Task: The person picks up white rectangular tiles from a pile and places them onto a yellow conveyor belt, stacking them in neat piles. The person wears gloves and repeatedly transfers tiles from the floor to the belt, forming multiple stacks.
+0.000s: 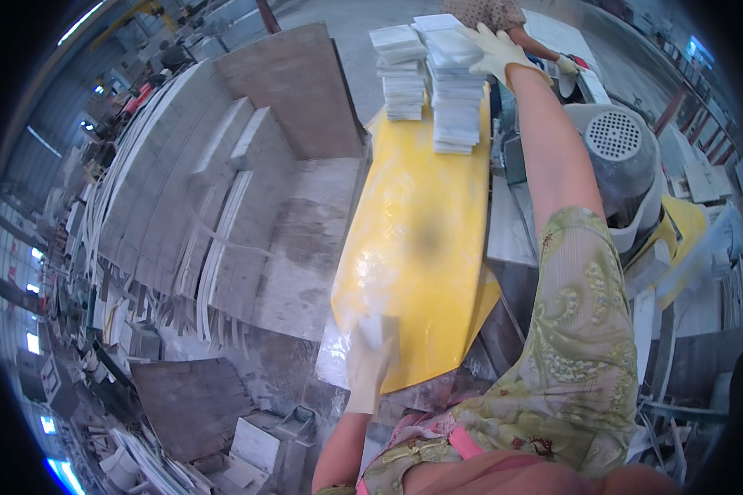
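Note:
My right hand (502, 56), in a pale glove, is stretched out to the far end of the yellow sheet (413, 239). Its fingers are spread at the top right side of a tall stack of white stone tiles (456, 99). A second, shorter stack of tiles (402, 78) stands just left of it. Close to my body, my left hand (368, 367), also gloved, grips a small pale stone tile (378, 332) over the near left part of the wet, shiny sheet. Its fingers are partly hidden and slightly blurred.
Large grey stone slabs (153, 190) lean on the left, by a brown board (293, 91). A grey motor with a perforated cover (615, 136) stands right of my right arm. Another person's gloved hand (567, 66) is beyond it. Offcuts and a box (256, 445) lie at lower left.

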### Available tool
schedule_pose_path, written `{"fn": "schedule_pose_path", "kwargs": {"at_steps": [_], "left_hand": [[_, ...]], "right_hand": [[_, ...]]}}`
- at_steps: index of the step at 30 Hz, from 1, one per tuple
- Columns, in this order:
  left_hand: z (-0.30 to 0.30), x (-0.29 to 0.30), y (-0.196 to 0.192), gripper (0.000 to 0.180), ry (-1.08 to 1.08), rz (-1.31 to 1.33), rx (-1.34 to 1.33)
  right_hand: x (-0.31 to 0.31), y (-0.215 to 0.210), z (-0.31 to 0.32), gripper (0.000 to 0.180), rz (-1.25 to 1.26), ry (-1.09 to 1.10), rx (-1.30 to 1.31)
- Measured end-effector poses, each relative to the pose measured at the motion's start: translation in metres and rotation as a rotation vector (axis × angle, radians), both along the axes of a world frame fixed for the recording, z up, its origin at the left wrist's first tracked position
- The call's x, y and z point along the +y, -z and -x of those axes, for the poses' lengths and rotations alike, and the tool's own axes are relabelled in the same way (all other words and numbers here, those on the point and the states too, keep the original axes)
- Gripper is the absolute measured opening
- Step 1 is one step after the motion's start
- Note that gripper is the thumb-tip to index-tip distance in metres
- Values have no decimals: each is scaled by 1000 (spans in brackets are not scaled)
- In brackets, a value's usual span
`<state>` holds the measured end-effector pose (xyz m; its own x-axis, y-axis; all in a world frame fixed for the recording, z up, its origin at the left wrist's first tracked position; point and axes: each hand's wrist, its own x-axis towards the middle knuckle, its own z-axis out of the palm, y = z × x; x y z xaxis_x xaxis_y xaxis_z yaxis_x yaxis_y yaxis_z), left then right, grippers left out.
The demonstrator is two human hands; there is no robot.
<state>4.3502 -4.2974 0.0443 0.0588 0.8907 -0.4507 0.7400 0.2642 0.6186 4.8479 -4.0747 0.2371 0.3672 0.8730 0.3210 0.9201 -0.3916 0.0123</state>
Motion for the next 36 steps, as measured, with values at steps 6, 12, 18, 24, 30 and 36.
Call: {"fn": "schedule_pose_path", "kwargs": {"at_steps": [6,12,18,24,30,36], "left_hand": [[0,-2,-1,83,8,-20,42],[-1,-2,-3,81,3,-3,45],[-1,-1,-4,80,5,6,37],[2,-2,0,83,35,-35,32],[5,-1,13,89,52,-68,73],[7,-2,16,90,70,-104,24]], "right_hand": [[30,43,-53,65,-234,-449,371],[30,33,-22,56,-251,-170,189],[7,6,37,44,-256,27,102],[-1,-4,52,35,-207,78,111],[3,5,43,42,-177,96,82],[1,3,36,61,-169,97,105]]}}
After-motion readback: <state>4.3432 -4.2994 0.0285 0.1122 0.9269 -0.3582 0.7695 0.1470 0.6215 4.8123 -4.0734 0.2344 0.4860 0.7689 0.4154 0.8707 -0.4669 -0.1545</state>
